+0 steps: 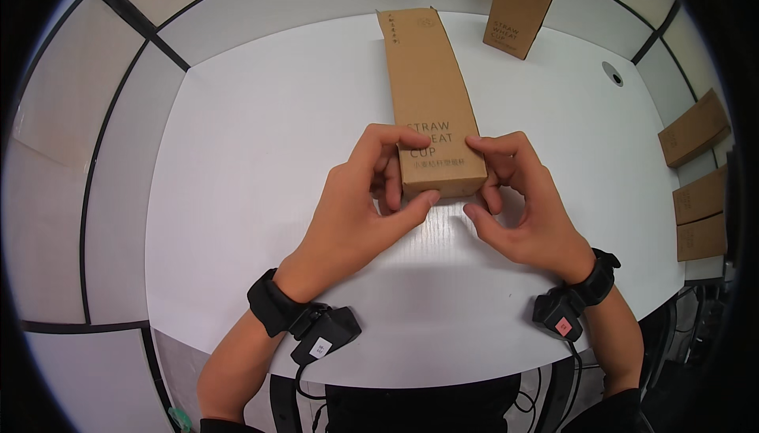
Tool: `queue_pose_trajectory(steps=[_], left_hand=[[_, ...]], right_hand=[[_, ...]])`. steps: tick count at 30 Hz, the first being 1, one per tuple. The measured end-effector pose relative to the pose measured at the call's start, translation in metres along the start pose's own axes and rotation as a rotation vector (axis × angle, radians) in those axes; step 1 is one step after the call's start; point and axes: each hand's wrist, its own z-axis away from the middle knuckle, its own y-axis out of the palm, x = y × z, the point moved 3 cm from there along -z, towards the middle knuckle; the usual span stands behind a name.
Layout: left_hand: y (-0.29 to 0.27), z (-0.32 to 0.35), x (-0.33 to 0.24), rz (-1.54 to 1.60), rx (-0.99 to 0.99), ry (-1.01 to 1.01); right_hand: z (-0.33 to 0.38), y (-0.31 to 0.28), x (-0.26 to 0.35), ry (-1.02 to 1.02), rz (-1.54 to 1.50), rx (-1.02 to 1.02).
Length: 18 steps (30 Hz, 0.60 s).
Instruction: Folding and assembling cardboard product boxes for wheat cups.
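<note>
Two wrists: each wears a black band with a small black device [326,336] and a cable hanging off the near table edge; the right one's device [563,316] shows a red patch.
Left hand [356,211]: clamped on the near end of the long brown box [431,93], thumb pressed along the bottom edge, index finger curled over the top face.
Right hand [526,204]: gripping the same end from the other side, fingers hooked over the top corner, thumb free just below the box.
Box position: lying flat on the white table [253,196], near end between the hands at centre, far end reaching toward the back edge.
Near end of box: partly covered by fingers, so whether its flap is open or shut is hard to tell.
Way around the hands: bare white tabletop left and right, nothing crowding the grip.
Second box [522,2]: same brown card, standing upright at the back, top cut off by the frame.
Round hole [612,74]: a small grey cable port, right of the standing box.
More boxes [700,196]: three brown ones at the far right past the table edge, bent by the lens, partly cut off.
Under the table: dark cables and shapes, too dim to make out.
</note>
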Motion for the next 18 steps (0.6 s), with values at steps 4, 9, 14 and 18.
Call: queue_pose_trajectory(steps=[4, 9, 14, 18], left_hand=[[0.002, 0.000, 0.001, 0.009, -0.013, 0.009], [0.008, 0.000, 0.005, -0.010, -0.068, 0.051], [0.014, -0.010, -0.001, -0.165, -0.114, 0.136], [0.011, -0.019, -0.003, -0.267, -0.075, 0.196]], right_hand=[[-0.002, 0.000, -0.004, -0.013, 0.023, -0.033], [-0.002, -0.002, -0.007, 0.007, 0.097, -0.146], [-0.002, -0.005, -0.013, -0.017, 0.118, -0.211], [-0.001, -0.007, -0.013, 0.020, 0.123, -0.222]])
